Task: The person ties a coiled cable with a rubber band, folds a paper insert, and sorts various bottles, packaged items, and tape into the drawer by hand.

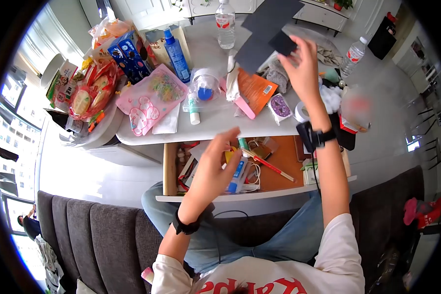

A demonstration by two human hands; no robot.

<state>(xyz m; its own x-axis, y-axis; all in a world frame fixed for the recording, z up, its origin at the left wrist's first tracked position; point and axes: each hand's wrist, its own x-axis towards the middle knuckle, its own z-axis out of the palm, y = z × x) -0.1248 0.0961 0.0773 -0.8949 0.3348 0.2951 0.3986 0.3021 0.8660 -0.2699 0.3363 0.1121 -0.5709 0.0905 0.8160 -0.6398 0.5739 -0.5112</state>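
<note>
Head | black card [281,44]: at right hand [303,67], half-parted, grip unclear | left hand [211,164]: loosely spread, empty

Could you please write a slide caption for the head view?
Right hand by a small black square above a cluttered table; left hand over an open drawer.

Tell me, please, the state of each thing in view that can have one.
Bare left hand: open
Bare right hand: at flat black square, hold unclear
White-fronted wooden drawer: pulled open
Both clear plastic bottles: upright
Blue plastic spray bottle: upright
Slim red stick: lying in drawer
</note>
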